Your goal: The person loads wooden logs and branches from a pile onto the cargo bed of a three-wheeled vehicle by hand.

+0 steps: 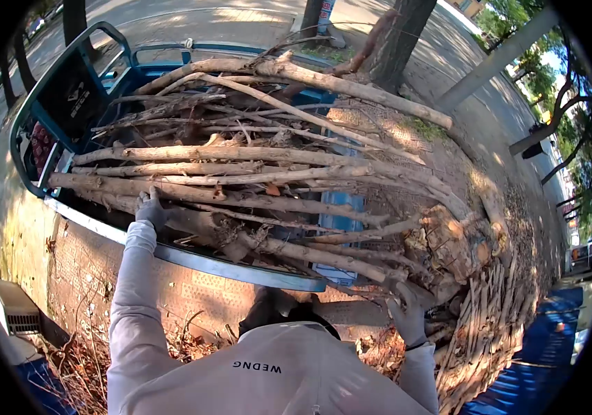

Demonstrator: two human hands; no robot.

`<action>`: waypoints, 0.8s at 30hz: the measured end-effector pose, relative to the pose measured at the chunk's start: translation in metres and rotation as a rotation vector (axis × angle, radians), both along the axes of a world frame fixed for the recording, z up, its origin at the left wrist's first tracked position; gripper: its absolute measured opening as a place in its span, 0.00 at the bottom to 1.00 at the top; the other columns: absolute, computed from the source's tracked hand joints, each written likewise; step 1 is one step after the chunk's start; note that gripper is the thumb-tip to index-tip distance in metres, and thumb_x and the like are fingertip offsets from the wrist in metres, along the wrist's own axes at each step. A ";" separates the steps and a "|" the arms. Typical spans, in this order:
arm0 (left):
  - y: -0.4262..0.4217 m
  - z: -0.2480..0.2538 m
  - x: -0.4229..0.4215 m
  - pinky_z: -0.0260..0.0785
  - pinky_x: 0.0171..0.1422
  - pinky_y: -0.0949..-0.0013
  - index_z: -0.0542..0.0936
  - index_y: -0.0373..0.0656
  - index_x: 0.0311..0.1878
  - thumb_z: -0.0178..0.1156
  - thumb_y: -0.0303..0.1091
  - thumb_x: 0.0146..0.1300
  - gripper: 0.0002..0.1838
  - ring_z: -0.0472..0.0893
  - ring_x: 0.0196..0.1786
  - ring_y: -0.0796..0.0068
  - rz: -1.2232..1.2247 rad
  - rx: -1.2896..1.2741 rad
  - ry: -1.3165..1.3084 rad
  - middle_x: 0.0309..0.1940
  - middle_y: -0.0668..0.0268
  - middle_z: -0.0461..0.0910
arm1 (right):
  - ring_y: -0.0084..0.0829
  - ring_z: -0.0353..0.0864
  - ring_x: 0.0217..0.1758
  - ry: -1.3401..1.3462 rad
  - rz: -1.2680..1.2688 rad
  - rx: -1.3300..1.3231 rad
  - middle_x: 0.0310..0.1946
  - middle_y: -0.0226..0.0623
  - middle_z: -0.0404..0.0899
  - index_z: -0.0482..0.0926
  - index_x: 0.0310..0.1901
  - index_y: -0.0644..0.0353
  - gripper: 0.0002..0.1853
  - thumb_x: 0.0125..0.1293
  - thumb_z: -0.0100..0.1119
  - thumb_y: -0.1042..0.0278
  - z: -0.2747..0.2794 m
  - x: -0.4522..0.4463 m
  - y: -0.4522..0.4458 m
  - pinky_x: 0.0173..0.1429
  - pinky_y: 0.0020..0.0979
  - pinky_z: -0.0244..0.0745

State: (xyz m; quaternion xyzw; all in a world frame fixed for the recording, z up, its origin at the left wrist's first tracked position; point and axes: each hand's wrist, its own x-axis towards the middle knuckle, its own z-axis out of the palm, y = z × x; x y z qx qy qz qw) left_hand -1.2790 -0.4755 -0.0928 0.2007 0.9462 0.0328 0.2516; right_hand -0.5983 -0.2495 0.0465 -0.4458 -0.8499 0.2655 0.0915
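Note:
My left hand (150,210), in a grey glove, lies across a thick log (195,223) at the near side of the cart. Its fingers reach over the log's far edge. My right hand (406,318), gloved too, is at the right end of what looks like the same log, its fingers against the wood; its palm side is partly hidden. The log slants over the cart's near rim (233,271) down to the right. Beside it, several long bare branches (226,155) lie lengthwise on the blue cart (95,225).
A stump-like chunk of wood (448,242) and a stack of thin sticks (483,325) stand at the right. Dry leaves and twigs (192,339) cover the ground by me. A tree trunk (399,45) rises behind the cart. A blue tarp (545,346) lies at lower right.

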 end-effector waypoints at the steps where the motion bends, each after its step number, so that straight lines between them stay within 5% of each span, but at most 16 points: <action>1: 0.003 0.010 -0.002 0.45 0.88 0.51 0.33 0.43 0.85 0.80 0.61 0.51 0.76 0.40 0.87 0.38 -0.103 -0.139 -0.033 0.84 0.34 0.35 | 0.50 0.76 0.71 0.036 -0.117 -0.013 0.67 0.53 0.77 0.75 0.69 0.64 0.29 0.70 0.69 0.64 -0.001 0.021 -0.012 0.73 0.44 0.72; 3: -0.027 -0.038 -0.042 0.51 0.87 0.56 0.27 0.42 0.84 0.81 0.53 0.53 0.77 0.37 0.87 0.41 -0.188 -0.216 -0.154 0.83 0.32 0.27 | 0.50 0.77 0.70 0.020 -0.317 -0.029 0.67 0.53 0.78 0.75 0.68 0.64 0.29 0.70 0.69 0.61 -0.009 0.061 -0.041 0.71 0.44 0.73; 4: -0.031 -0.023 -0.044 0.58 0.84 0.60 0.26 0.43 0.84 0.80 0.49 0.53 0.76 0.49 0.86 0.46 -0.206 -0.124 -0.132 0.84 0.33 0.31 | 0.49 0.79 0.68 -0.037 -0.400 -0.030 0.67 0.52 0.78 0.75 0.69 0.64 0.29 0.71 0.69 0.59 -0.017 0.084 -0.052 0.70 0.42 0.74; 5: -0.034 -0.009 -0.054 0.68 0.77 0.58 0.46 0.39 0.85 0.74 0.48 0.58 0.61 0.68 0.78 0.45 -0.255 0.109 -0.251 0.79 0.34 0.59 | 0.48 0.80 0.67 -0.061 -0.482 -0.057 0.67 0.51 0.78 0.75 0.69 0.63 0.30 0.71 0.69 0.58 -0.036 0.115 -0.067 0.69 0.42 0.75; 6: -0.023 -0.006 -0.063 0.73 0.69 0.55 0.69 0.34 0.75 0.67 0.48 0.63 0.42 0.80 0.65 0.41 -0.375 -0.178 0.069 0.59 0.42 0.83 | 0.46 0.81 0.66 -0.087 -0.565 -0.094 0.67 0.51 0.78 0.75 0.69 0.63 0.30 0.71 0.69 0.57 -0.055 0.147 -0.090 0.68 0.41 0.76; 8: -0.016 -0.002 -0.048 0.76 0.65 0.57 0.80 0.34 0.66 0.64 0.51 0.63 0.34 0.82 0.58 0.38 -0.398 0.079 0.346 0.47 0.46 0.87 | 0.44 0.85 0.61 -0.007 -0.724 -0.356 0.63 0.51 0.82 0.76 0.70 0.62 0.32 0.69 0.70 0.55 -0.088 0.194 -0.125 0.62 0.42 0.81; 10: 0.039 0.068 0.032 0.73 0.69 0.61 0.75 0.32 0.71 0.65 0.44 0.68 0.33 0.83 0.62 0.47 -0.418 0.215 0.102 0.57 0.45 0.85 | 0.44 0.86 0.60 -0.075 -0.833 -0.526 0.61 0.52 0.83 0.79 0.66 0.63 0.33 0.66 0.71 0.49 -0.121 0.233 -0.165 0.65 0.41 0.79; 12: 0.074 0.038 0.088 0.69 0.74 0.63 0.71 0.29 0.73 0.62 0.35 0.74 0.30 0.79 0.70 0.56 -0.294 0.884 -0.244 0.68 0.46 0.79 | 0.49 0.82 0.66 -0.267 -0.784 -0.518 0.63 0.52 0.82 0.79 0.66 0.62 0.34 0.67 0.67 0.43 -0.153 0.266 -0.208 0.71 0.43 0.75; 15: 0.125 0.085 0.254 0.64 0.79 0.62 0.68 0.26 0.75 0.62 0.34 0.76 0.30 0.75 0.74 0.60 -0.562 0.981 -0.585 0.71 0.48 0.75 | 0.45 0.84 0.64 -0.081 -1.009 -0.711 0.59 0.52 0.85 0.80 0.65 0.64 0.34 0.67 0.68 0.45 -0.202 0.306 -0.268 0.69 0.39 0.76; 18: 0.150 0.135 0.404 0.67 0.76 0.59 0.70 0.25 0.72 0.67 0.45 0.72 0.37 0.76 0.72 0.56 -1.138 0.678 -0.306 0.70 0.47 0.77 | 0.43 0.84 0.63 0.103 -1.122 -0.785 0.59 0.50 0.85 0.80 0.65 0.67 0.35 0.67 0.69 0.45 -0.246 0.345 -0.331 0.69 0.38 0.75; 22: 0.160 0.107 0.548 0.68 0.74 0.56 0.70 0.31 0.74 0.68 0.47 0.71 0.37 0.76 0.72 0.48 -1.196 0.637 -0.630 0.70 0.45 0.75 | 0.44 0.85 0.62 0.078 -1.219 -0.798 0.57 0.50 0.86 0.84 0.60 0.64 0.31 0.66 0.69 0.45 -0.256 0.393 -0.390 0.67 0.39 0.77; 24: 0.168 0.060 0.590 0.66 0.77 0.55 0.69 0.34 0.76 0.69 0.47 0.69 0.40 0.74 0.74 0.49 -1.373 0.465 -0.552 0.71 0.46 0.75 | 0.43 0.85 0.61 0.175 -1.324 -0.787 0.56 0.49 0.86 0.84 0.60 0.64 0.30 0.66 0.70 0.46 -0.259 0.421 -0.416 0.66 0.39 0.77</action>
